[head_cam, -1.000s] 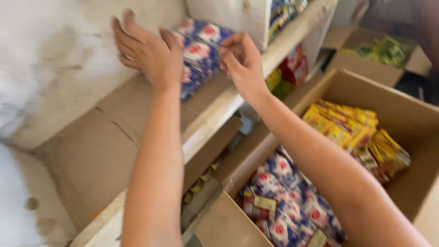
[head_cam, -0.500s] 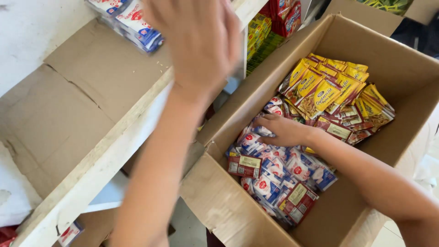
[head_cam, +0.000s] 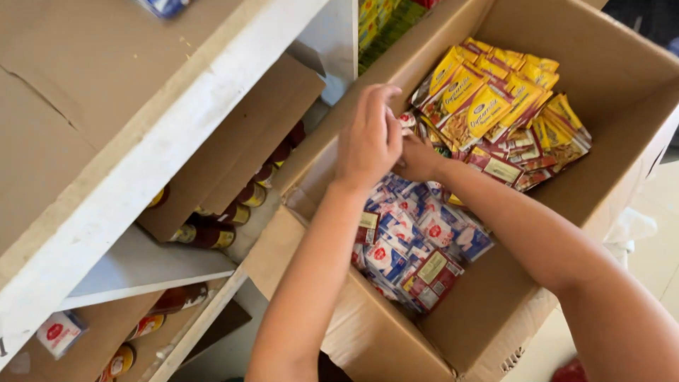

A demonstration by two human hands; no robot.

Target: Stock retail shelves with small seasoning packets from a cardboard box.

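Note:
Both my hands are down inside an open cardboard box (head_cam: pixel 608 49). My left hand (head_cam: pixel 368 141) is curled over the upper end of a stack of blue, white and red packets (head_cam: pixel 410 240), its fingertips on a small red and white packet (head_cam: pixel 407 120). My right hand (head_cam: pixel 419 161) lies just behind it among the same packets, mostly hidden by the left hand, so its grip cannot be made out. Yellow and red packets (head_cam: pixel 488 106) fill the far end of the box.
A white shelf (head_cam: pixel 177 134) lined with brown cardboard (head_cam: pixel 85 71) stands to the left. Below it sit dark bottles (head_cam: pixel 212 237) with yellow labels and a cardboard piece (head_cam: pixel 240 141). One small red and white packet (head_cam: pixel 60 332) lies on the lowest shelf.
My left hand has come down from the shelf into the box beside my right hand. The view has tilted down from the shelf packets to the box.

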